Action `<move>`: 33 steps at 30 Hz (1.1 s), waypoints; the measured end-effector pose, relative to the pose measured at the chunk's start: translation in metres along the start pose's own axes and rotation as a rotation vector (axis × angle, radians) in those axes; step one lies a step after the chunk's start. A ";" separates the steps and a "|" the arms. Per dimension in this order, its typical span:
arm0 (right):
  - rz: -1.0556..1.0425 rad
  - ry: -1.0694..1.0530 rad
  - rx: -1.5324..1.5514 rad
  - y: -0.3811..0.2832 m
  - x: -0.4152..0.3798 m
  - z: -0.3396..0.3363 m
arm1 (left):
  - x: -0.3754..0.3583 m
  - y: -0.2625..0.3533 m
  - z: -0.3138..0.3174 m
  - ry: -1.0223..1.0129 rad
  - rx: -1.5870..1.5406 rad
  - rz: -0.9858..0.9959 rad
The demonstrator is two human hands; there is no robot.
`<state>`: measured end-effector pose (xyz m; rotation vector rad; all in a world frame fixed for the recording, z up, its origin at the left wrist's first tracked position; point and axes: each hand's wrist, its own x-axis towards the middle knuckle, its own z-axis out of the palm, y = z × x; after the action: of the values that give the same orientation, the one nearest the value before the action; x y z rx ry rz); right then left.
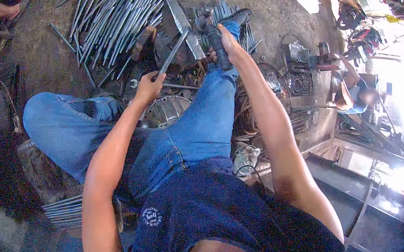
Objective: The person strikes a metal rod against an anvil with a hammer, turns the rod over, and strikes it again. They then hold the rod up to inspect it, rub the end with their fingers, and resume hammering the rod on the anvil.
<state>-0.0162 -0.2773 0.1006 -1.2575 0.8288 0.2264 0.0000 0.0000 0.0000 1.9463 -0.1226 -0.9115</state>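
My left hand (148, 88) is closed around the lower end of a flat metal bar (172, 54). The bar's far end lies against a grey metal piece with a straight edge (182, 24). In my right hand (227, 42) is a dark, long-bodied power tool (215, 42), which looks like an angle grinder. Its head points away from me, just right of the metal piece. Whether its disc touches anything cannot be made out. Beneath my left hand, between my legs, sits a round ribbed metal casting (167, 111).
Many thin metal rods (117, 25) lie heaped on the ground ahead left, and more rods (222, 10) lie beyond the tool. Bundled rods (63, 214) are at lower left. At right another person (353, 96) works near a machine (325, 59). A black crate (297, 57) stands nearby.
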 end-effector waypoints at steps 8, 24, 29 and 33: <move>0.243 -0.174 -0.236 0.031 0.048 -0.036 | -0.016 0.031 -0.007 -0.028 -0.001 0.032; 0.398 -0.045 -0.396 0.027 0.105 -0.030 | -0.006 0.008 -0.002 -0.058 -0.110 -0.057; 0.378 0.000 -0.302 0.013 0.086 -0.026 | -0.013 0.024 -0.007 -0.050 -0.028 -0.017; 0.287 -0.119 -0.307 0.000 0.078 -0.032 | 0.014 -0.004 0.001 0.025 0.141 0.080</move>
<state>0.0246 -0.3285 0.0472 -1.3913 0.8925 0.6741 0.0083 -0.0040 -0.0108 2.0669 -0.2543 -0.8446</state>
